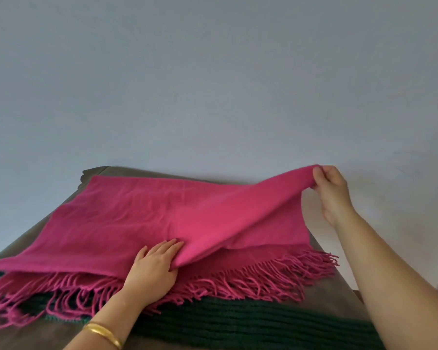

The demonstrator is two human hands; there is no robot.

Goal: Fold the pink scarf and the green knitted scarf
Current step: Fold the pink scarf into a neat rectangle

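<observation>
Right hand (pixel 333 192): thumb and fingertips (pixel 318 173) pinched on the far right corner of the pink scarf (pixel 142 213), holding that corner lifted off the surface; wrist and bare forearm run back to the lower right edge of view.

Left hand (pixel 154 267): palm down, fingers spread flat and pressing on the near fold of the same scarf at about its middle, gripping nothing; a gold bangle (pixel 104 333) sits on the wrist.

Pink scarf: doubled over, lying on a table (pixel 339 296) covered in dull olive-brown material. Long axis runs left to right across the view. The upper layer slopes up from the pressed point to the raised corner, so a tent of cloth opens on the right and shows the lower layer beneath. Fringe (pixel 238 281) trails along the near edge, pointing toward the person, and spills over the left end.

Green knitted scarf (pixel 238 322): dark ribbed band, lying nearer the person, also running left to right; the pink fringe overlaps its far edge, and the left forearm crosses over it. Its left end shows again beyond the pink scarf's left edge.

Surroundings: plain grey-blue wall (pixel 213 84) directly behind the table fills the upper part of the view.
</observation>
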